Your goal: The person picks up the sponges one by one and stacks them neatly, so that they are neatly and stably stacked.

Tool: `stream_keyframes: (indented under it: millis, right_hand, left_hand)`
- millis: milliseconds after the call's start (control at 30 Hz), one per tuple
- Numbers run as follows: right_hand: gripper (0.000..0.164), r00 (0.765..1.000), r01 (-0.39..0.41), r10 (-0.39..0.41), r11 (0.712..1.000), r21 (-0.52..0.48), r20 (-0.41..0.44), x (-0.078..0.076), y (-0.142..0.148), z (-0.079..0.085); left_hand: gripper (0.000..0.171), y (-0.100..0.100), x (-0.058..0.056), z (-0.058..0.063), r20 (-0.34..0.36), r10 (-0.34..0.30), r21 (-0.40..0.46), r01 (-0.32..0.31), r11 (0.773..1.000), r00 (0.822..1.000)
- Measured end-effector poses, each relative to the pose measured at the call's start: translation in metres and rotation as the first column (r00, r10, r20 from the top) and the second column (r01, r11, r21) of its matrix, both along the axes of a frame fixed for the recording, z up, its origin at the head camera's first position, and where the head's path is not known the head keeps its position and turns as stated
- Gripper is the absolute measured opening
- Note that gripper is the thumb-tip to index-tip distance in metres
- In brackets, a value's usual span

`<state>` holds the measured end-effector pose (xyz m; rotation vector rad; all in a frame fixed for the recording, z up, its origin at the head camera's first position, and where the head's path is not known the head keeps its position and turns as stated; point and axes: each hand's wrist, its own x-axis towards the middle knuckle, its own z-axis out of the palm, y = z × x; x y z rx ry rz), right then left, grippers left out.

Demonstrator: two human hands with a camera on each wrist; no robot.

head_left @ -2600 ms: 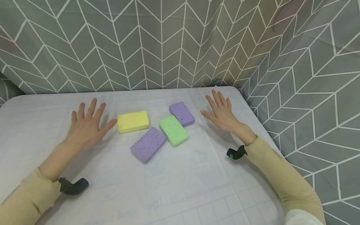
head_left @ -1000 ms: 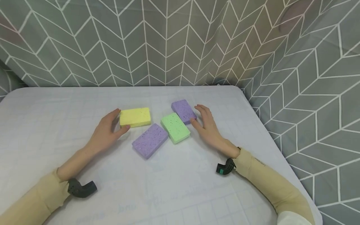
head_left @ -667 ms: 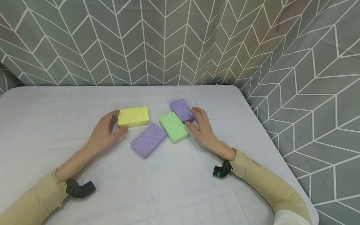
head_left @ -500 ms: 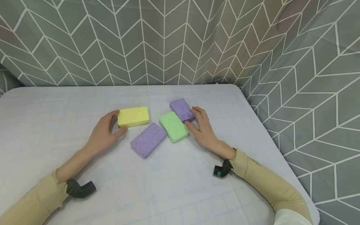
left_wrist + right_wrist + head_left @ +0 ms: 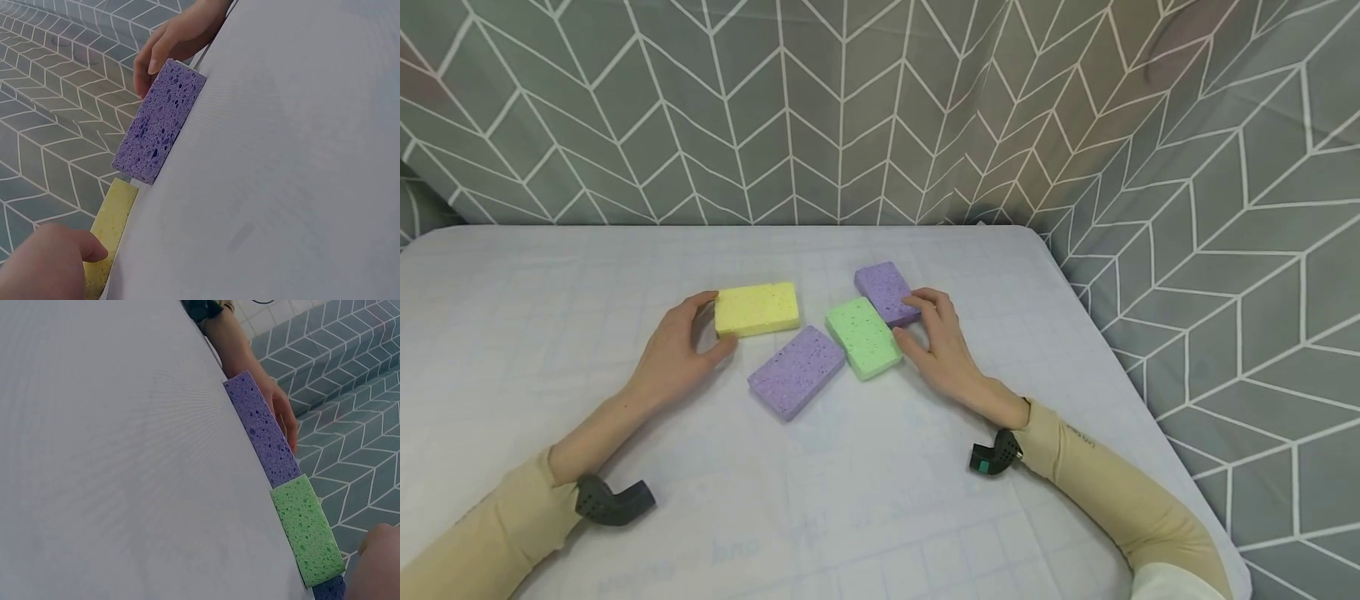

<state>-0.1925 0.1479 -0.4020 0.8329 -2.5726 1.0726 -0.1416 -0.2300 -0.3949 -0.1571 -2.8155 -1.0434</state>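
Yellow sponge (image 5: 757,309) is lying at ten o'clock from the green sponge (image 5: 861,340), left hand (image 5: 679,350) pinching its outer end; right hand (image 5: 946,350) is holding the far purple sponge (image 5: 882,287), at one o'clock, fingers bent, thumb contact unclear. Both are looking light, squashy, grippy, short ends inviting gentle pinching.

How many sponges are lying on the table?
4: the yellow sponge, gripped by the left hand; the near purple sponge, in front; the green sponge, right of that; the far purple sponge, behind it, at the right hand.
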Motion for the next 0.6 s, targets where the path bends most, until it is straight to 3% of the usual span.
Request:
stream_keyframes:
  millis: [267, 467, 600]
  right_hand:
    - [0.048, 0.999, -0.015, 0.015, 1.000, 0.009, -0.034, -0.0013, 0.0001, -0.0010]
    - [0.048, 0.997, -0.038, 0.039, 0.999, 0.025, -0.074, -0.0010, -0.0005, -0.0017]
    - [0.048, 0.994, -0.056, 0.058, 0.998, 0.025, -0.097, 0.0006, -0.0011, -0.0021]
  left_hand:
    - [0.073, -0.0015, -0.0009, -0.0031, -0.032, -0.001, 0.008, 0.002, 1.000, 0.999]
    - [0.068, -0.0003, -0.0001, -0.0064, -0.139, -0.006, 0.051, 0.013, 0.999, 0.990]
    - [0.063, 0.0019, -0.0006, -0.0080, -0.226, -0.034, 0.058, 0.048, 0.997, 0.973]
